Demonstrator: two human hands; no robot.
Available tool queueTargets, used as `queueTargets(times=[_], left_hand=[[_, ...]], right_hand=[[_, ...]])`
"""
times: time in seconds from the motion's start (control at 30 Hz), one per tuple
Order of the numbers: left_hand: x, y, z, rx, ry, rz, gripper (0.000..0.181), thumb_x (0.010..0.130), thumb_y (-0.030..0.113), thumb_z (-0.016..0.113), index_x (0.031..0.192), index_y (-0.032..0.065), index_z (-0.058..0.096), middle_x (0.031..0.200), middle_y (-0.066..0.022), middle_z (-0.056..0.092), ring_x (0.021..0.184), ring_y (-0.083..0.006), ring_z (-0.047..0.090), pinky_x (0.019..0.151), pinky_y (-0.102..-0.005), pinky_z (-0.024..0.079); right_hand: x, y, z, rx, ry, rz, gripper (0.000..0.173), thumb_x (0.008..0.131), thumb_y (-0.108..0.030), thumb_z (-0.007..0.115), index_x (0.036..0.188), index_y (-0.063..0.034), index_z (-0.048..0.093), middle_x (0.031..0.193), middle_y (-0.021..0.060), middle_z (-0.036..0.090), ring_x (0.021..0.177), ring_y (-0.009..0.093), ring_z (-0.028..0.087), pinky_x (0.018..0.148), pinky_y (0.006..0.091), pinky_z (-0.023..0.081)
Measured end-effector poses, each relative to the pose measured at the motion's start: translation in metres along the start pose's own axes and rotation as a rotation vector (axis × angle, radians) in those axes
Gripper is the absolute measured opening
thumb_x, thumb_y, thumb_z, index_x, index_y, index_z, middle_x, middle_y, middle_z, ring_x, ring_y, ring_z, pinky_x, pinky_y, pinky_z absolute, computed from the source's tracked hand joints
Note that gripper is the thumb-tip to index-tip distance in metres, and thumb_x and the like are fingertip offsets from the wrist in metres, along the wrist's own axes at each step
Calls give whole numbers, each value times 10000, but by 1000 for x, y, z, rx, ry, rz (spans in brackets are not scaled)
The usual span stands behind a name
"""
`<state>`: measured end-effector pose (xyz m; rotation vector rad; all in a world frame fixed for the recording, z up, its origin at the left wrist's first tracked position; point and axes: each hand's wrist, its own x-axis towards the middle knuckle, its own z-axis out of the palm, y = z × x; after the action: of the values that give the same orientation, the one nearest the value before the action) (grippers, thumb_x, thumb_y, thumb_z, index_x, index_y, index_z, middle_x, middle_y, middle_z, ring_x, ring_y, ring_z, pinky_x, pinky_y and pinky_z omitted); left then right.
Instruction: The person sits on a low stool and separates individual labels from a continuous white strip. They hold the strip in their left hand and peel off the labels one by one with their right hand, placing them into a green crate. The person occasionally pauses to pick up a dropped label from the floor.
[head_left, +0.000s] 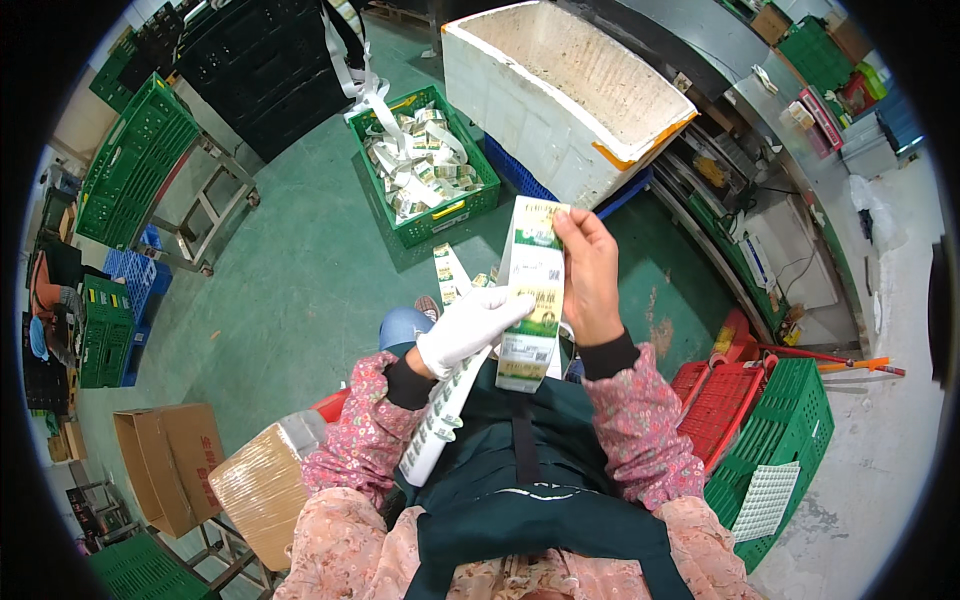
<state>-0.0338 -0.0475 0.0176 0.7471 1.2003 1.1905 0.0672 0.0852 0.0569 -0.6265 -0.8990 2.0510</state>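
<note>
My left hand (469, 330), in a white glove, pinches a printed label strip (529, 349) with the thumb across its front. Higher up, the bare fingers of my right hand (592, 270) grip the same strip near its upper edge. The labels are cream and green with white panels bearing writing and small printed codes. Under my left wrist, a white backing strip (442, 420) with a row of small stickers slants across the dark green apron (517, 435). More label strips (450, 274) hang or lie beyond my left hand, partly hidden by it.
A green crate (465, 199) full of tangled label strips stands on the floor ahead. Behind it to the right is a large white foam box (517, 97) on a blue pallet. A cardboard box (169, 465) sits at left, and red baskets (720, 405) at right.
</note>
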Motion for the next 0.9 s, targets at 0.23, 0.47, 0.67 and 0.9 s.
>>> queueTargets(times=[0.23,0.47,0.67,0.9], left_hand=[[24,3,-11,78,305,293,338,958,260,504,1028,-46,629,891,-82,677,768,-109,592,676,-272,469],[40,5,-23,351,820,422,307,943,247,511,1003,-26,638,836,-210,660,702,-296,651,645,-341,487],[36,19,-21,339,893,449,329,950,231,518,1126,-31,609,920,-144,685,810,-158,620,725,-282,479],[33,23,-26,357,912,401,327,956,233,508,1087,-46,616,897,-122,688,791,-109,593,722,-276,467]], right_hand=[[-13,-4,-28,-445,47,-162,177,908,-102,586,1033,9,527,876,36,582,726,95,570,628,227,480],[-86,6,-26,-603,-154,192,112,924,-115,567,957,-7,573,804,14,606,653,65,565,550,188,453],[-97,16,-24,-931,-148,26,147,888,-145,616,929,-5,606,757,45,635,644,98,592,572,235,463],[-104,24,-19,-958,-182,41,146,844,-110,650,906,15,607,772,83,651,654,129,608,615,263,483]])
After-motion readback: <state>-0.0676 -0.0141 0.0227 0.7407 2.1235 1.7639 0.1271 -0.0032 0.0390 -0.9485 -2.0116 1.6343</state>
